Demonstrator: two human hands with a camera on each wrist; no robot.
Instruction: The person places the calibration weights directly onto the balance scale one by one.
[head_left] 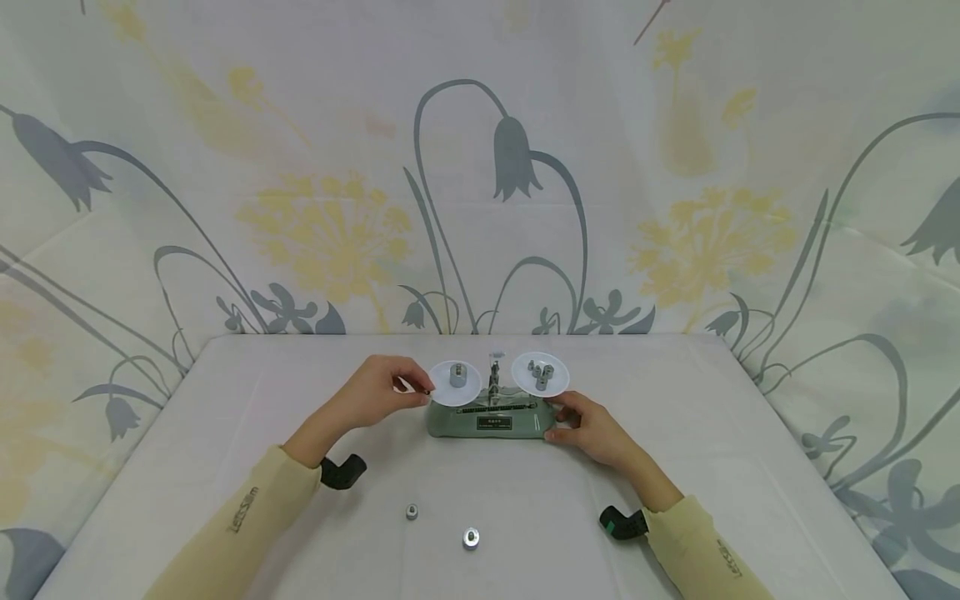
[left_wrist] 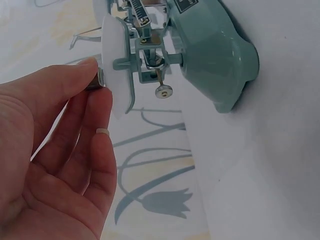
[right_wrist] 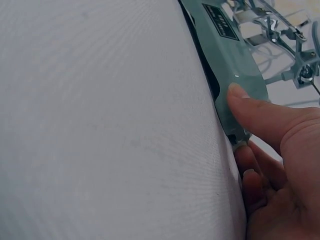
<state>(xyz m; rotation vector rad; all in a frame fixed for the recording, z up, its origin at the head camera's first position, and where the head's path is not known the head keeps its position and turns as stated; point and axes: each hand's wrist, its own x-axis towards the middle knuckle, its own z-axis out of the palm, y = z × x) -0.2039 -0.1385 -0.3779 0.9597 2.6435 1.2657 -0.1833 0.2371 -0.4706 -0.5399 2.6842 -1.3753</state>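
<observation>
A green balance scale [head_left: 442,425] stands near the table's back edge, bearing two white pans. On the left pan [head_left: 442,393] sits one larger metal weight [head_left: 458,377]; several smaller weights [head_left: 542,382] are grouped on the right pan [head_left: 561,379]. Thumb and fingertips of my left hand [head_left: 381,390] pinch a small metal weight [left_wrist: 101,78] at the left pan's outer edge, mostly covered by the fingers. My right hand [head_left: 596,429] grips the right end of the scale's base [right_wrist: 242,75], thumb on the front and the other fingers curled round the end.
Two loose metal weights, a smaller one [head_left: 412,512] and a larger one [head_left: 471,538], stand on the white tabletop [head_left: 525,508] in front of the scale. Black wrist devices [head_left: 343,472] hang below both forearms. A flower-patterned curtain [head_left: 480,167] rises behind the table.
</observation>
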